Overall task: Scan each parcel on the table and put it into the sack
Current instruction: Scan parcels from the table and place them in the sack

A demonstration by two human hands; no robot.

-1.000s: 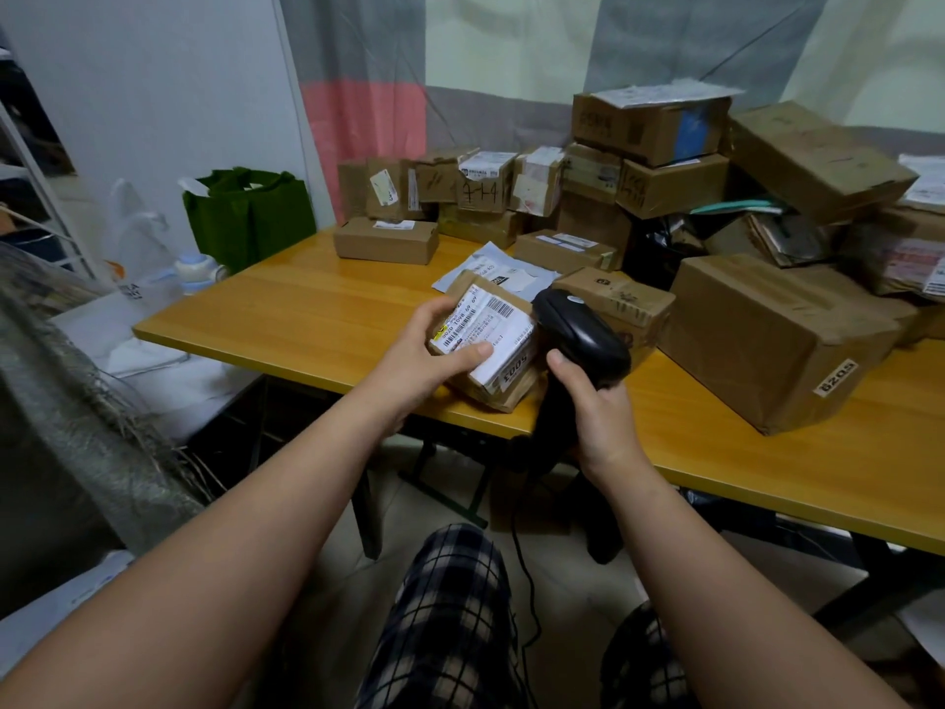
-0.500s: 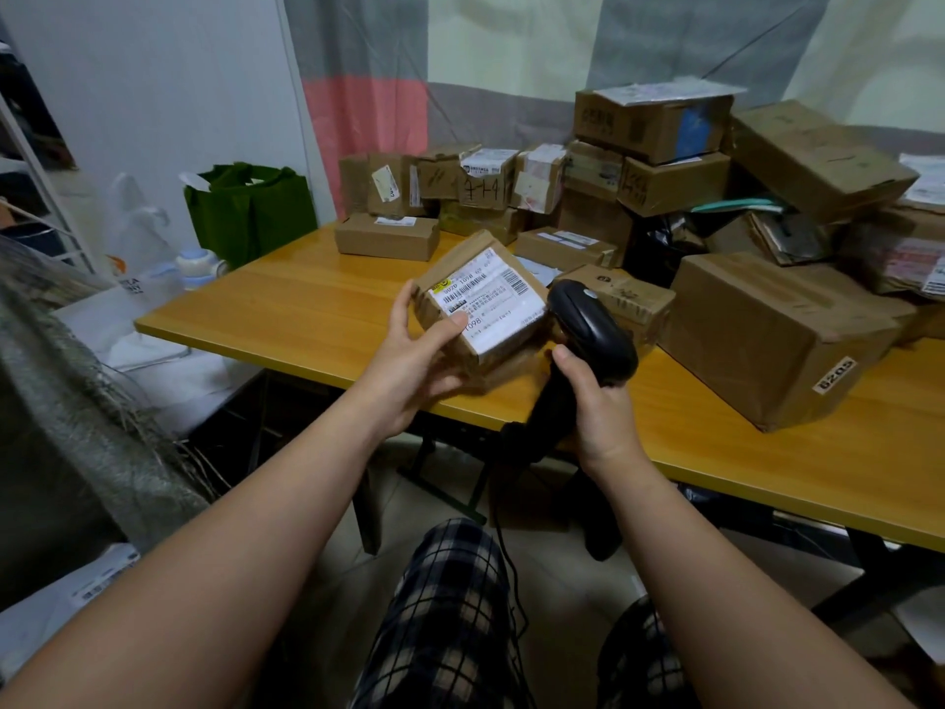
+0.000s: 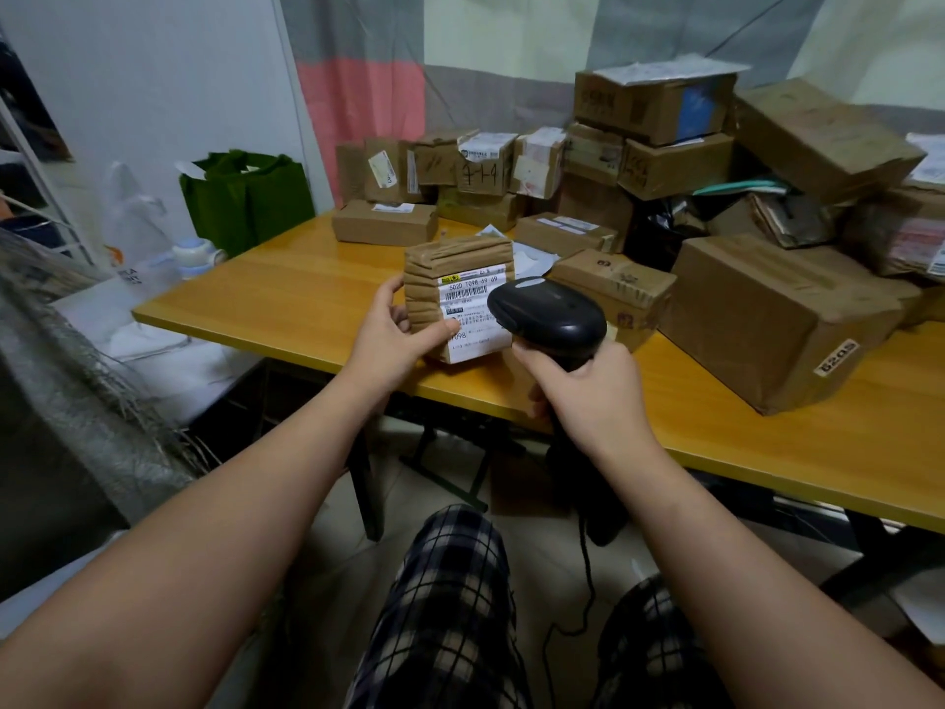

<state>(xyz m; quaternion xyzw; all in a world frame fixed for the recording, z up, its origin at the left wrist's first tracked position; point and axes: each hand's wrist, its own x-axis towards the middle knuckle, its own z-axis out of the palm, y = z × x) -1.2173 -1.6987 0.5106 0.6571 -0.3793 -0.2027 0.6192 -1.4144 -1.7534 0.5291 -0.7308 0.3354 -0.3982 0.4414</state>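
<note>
Two hands meet over the near edge of the bench [image 3: 286, 294]. One tape-wrapped brown parcel [image 3: 455, 268] is held upright by the left hand [image 3: 394, 340], thumb pressed on its white label and fingers curled behind. The label reads "502D T098-69 69" above a barcode, with "T098" lower down. One black scanner [image 3: 549, 314] is gripped by its handle in the right hand [image 3: 593, 396], its head overlapping the label's right side. Beyond the hands more than ten cardboard boxes are piled; the large box [image 3: 767, 319] right of them carries a "6205" sticker.
</note>
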